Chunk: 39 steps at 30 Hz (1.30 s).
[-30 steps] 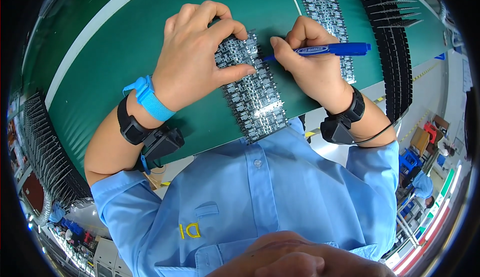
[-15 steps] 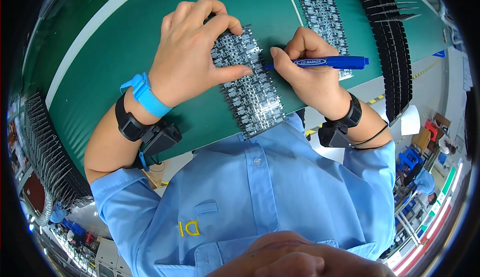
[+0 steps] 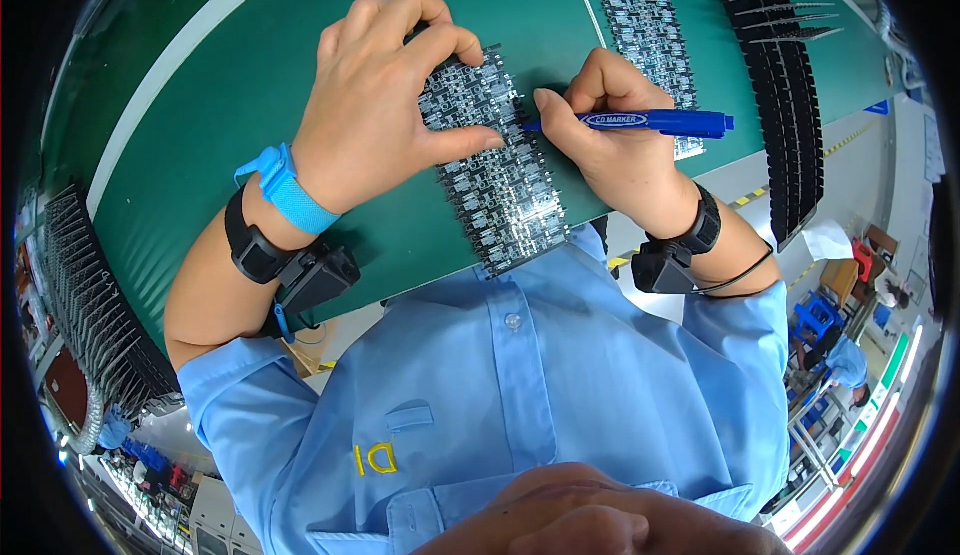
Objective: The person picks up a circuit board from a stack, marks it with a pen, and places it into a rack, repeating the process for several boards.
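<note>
A dark circuit board panel (image 3: 505,190), dense with small silvery parts, lies slanted on the green table mat in front of me. My left hand (image 3: 375,95) grips its far part, thumb across the face and fingers curled over the far edge. In my right hand (image 3: 625,150) is a blue marker pen (image 3: 655,122), pinched between thumb and fingers. Its tip points left and meets the panel's right edge; whether it touches the surface I cannot tell. A second circuit board panel (image 3: 648,40) lies beyond my right hand, which hides part of it.
A black slotted rack (image 3: 790,125) stands on the right, with several boards upright at its far end. Another rack (image 3: 105,300) full of upright boards is at the left. The green table (image 3: 230,85) ends just before my body. People sit at the far right.
My right hand and the marker have shifted slightly left and away from me. The left hand and the panel have barely moved.
</note>
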Available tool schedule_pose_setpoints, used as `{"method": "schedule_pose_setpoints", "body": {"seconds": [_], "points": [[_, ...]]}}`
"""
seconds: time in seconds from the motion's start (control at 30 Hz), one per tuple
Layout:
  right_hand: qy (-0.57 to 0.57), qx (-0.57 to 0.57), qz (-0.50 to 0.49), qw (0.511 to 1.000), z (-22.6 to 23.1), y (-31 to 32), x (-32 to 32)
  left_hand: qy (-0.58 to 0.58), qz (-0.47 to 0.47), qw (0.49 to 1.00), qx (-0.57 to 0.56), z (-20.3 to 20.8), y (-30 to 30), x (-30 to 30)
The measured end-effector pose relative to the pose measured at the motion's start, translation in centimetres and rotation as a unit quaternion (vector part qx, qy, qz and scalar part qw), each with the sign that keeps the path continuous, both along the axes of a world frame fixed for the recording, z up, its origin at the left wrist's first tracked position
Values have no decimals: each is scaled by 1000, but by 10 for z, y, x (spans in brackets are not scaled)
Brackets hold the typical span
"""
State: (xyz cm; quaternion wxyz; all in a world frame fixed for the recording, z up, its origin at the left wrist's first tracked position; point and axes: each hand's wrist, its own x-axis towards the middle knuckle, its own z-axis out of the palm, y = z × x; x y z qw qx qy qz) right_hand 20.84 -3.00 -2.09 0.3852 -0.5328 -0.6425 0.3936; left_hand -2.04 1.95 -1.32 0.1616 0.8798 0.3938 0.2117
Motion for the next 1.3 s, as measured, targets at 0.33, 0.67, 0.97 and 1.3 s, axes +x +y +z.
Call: {"method": "schedule_pose_setpoints", "body": {"seconds": [0.33,0.67,0.97,1.3], "points": [[72,-15,-49,996,-2,1,1,1,3,1000,1,0,-2,1],[31,-12,-4,999,1,-17,5,-23,-97,995,7,4,-12,2],[12,8,-11,1000,-3,-17,3,-26,-93,995,-10,4,-11,3],[4,33,-7,999,-3,-17,3,-25,-93,995,-4,3,-12,2]]}}
